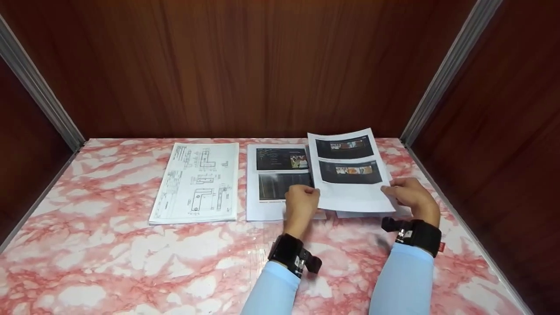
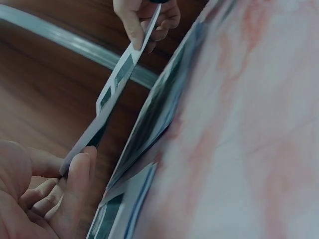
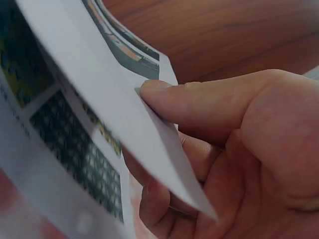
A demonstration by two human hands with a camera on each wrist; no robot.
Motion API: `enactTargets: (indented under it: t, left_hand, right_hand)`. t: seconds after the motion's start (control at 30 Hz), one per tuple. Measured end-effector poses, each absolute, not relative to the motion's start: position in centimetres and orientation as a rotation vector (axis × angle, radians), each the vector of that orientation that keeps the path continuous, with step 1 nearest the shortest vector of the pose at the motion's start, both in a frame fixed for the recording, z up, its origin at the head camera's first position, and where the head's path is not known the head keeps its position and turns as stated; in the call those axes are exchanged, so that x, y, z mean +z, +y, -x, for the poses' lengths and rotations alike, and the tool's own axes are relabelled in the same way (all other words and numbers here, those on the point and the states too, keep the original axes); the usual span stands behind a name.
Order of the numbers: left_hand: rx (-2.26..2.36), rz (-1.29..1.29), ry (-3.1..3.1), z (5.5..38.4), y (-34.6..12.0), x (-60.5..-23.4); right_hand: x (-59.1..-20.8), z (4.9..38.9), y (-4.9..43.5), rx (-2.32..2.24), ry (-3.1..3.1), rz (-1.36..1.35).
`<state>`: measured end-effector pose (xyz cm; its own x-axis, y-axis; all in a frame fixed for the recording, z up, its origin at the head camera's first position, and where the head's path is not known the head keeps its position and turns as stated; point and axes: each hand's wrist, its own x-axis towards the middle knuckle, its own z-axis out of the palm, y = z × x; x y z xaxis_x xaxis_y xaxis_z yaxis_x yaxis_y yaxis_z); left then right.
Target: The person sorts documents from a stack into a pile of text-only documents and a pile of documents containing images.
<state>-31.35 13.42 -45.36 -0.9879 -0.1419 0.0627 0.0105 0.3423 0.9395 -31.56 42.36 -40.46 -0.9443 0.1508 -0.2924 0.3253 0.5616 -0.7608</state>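
A printed sheet of paper with two dark pictures is held up off the table, tilted. My left hand pinches its lower left edge between thumb and fingers, and my right hand pinches its lower right edge. In the right wrist view the thumb lies on the sheet's face and the fingers are behind it. Below and to the left lies a stack of printed pages, partly covered by my left hand. More printed paper shows under the raised sheet, mostly hidden by it.
On the left lies a neat stack of technical drawings. The red-and-white marbled table is bounded by a dark wood-grain back wall and side walls with metal corner strips.
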Motion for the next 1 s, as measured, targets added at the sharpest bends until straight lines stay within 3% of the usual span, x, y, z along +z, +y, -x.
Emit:
enactTargets:
  t: [0.33, 0.8, 1.0]
  left_hand:
    - [-1.870, -0.185, -2.328, 32.5, 9.5, -44.5]
    - [-1.749, -0.244, -2.345, 32.9, 1.4, -42.7]
    - [-1.594, -0.260, -2.412, 32.9, -1.4, -42.4]
  right_hand:
    - [-38.7, 33.4, 37.9, -1.335, 2.686, -0.258]
    - [-38.1, 35.1, 31.2, -1.551, 2.635, 0.027]
    - [-38.7, 35.8, 28.9, -1.413, 2.713, 0.184]
